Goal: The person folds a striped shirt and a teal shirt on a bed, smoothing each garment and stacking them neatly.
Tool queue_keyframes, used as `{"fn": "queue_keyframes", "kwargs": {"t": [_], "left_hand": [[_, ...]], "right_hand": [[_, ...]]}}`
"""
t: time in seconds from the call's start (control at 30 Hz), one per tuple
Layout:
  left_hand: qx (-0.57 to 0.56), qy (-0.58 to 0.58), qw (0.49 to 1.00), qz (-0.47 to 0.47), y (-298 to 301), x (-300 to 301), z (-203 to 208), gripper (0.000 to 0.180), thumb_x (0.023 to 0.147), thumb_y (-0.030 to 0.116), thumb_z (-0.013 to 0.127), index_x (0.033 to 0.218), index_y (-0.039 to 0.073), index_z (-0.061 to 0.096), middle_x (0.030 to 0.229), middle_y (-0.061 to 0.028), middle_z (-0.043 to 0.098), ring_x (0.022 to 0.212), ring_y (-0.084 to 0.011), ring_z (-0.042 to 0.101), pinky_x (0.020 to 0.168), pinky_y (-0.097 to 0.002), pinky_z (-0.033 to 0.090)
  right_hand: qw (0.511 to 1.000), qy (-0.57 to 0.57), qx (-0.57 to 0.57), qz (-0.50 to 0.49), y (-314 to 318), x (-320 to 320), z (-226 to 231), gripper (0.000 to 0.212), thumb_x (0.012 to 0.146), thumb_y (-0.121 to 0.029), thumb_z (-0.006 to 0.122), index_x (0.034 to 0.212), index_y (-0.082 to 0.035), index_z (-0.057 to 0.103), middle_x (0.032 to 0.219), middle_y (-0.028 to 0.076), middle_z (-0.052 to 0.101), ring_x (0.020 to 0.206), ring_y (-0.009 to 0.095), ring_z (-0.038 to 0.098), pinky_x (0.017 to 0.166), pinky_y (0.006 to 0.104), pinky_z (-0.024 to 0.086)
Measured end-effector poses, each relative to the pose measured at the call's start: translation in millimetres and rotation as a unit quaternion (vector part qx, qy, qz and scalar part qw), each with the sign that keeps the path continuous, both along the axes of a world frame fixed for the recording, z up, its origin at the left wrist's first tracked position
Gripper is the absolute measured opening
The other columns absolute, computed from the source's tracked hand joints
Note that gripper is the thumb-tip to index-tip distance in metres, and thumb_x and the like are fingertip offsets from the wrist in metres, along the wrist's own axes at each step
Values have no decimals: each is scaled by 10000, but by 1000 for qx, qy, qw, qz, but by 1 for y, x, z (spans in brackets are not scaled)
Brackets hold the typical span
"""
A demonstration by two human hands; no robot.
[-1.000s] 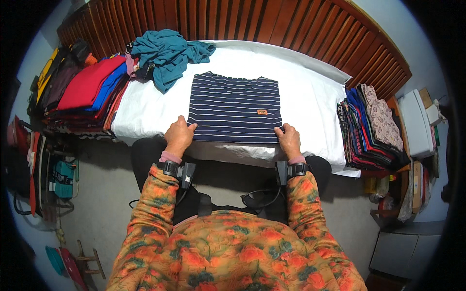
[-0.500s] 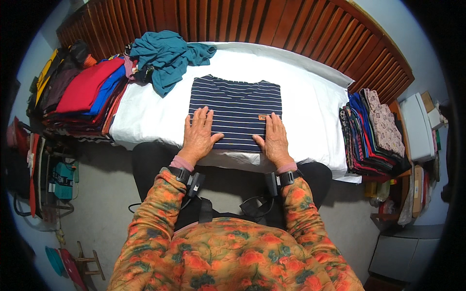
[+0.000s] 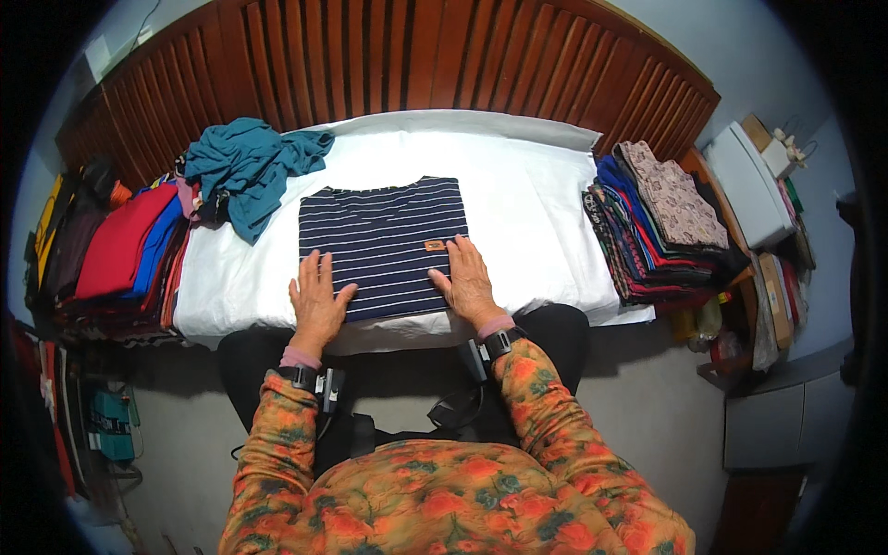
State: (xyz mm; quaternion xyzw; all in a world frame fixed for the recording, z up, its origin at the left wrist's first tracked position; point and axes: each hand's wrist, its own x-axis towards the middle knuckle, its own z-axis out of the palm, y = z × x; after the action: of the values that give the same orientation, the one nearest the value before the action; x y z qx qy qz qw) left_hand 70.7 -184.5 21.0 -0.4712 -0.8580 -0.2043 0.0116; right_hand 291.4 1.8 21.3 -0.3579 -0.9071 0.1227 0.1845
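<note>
A folded navy shirt (image 3: 384, 227) with thin white stripes and a small orange-brown patch lies flat on a white sheet (image 3: 532, 222). Flat against its lower left edge rests my left hand (image 3: 319, 301), fingers outstretched and thumb pointing inward. My right hand (image 3: 467, 282) lies along the lower right edge, just below the patch, its fingers extended too. Neither hand grasps the cloth. Beyond the shirt, to the left, a crumpled teal garment (image 3: 250, 166) sits in a loose heap.
Stacks of folded clothes stand at both ends: one topped by a red garment (image 3: 125, 240) on the left, another by a pink patterned garment (image 3: 671, 194) on the right. A slatted wooden headboard (image 3: 398, 55) rises behind the sheet. Grey cabinets (image 3: 768, 430) stand at lower right.
The view has shifted, so the bed and clothes appear further left and lower. Both hands stay spread at the shirt's lower edges, and the shirt keeps its folded shape.
</note>
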Motion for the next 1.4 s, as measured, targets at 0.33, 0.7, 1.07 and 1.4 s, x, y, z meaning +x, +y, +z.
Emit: {"fn": "queue_keyframes", "kwargs": {"t": [0.33, 0.7, 1.07, 1.4], "left_hand": [[-25, -18, 984, 174, 8, -11, 24, 687, 878, 345, 727, 1366, -40, 435, 1215, -216, 564, 1105, -382, 589, 882, -458, 525], [-11, -177, 969, 170, 13, -41, 22, 608, 761, 414, 790, 1106, -60, 629, 1125, -277, 672, 1050, -427, 651, 901, -458, 519], [93, -326, 928, 154, 15, -58, 14, 415, 777, 293, 784, 960, -51, 639, 882, -176, 700, 799, -268, 676, 747, -358, 536], [176, -558, 801, 127, 18, -71, 3, 297, 893, 176, 703, 1031, -87, 689, 887, -140, 729, 749, -187, 688, 688, -294, 558]], "right_hand": [[986, -35, -77, -141, 7, 3, 22, 526, 890, -324, 694, 1245, 0, 480, 1126, 181, 569, 1044, 381, 608, 856, 485, 515], [964, -9, -219, -150, 35, 7, 22, 473, 820, -410, 719, 1041, 3, 651, 1033, 255, 697, 986, 429, 670, 848, 490, 533], [950, 25, -267, -161, 41, 4, 23, 454, 870, -408, 664, 939, 41, 682, 939, 283, 695, 917, 438, 678, 813, 471, 537], [952, 56, -281, -108, 38, 4, 13, 437, 888, -393, 642, 1015, 22, 689, 986, 270, 702, 945, 437, 678, 837, 481, 534]]}}
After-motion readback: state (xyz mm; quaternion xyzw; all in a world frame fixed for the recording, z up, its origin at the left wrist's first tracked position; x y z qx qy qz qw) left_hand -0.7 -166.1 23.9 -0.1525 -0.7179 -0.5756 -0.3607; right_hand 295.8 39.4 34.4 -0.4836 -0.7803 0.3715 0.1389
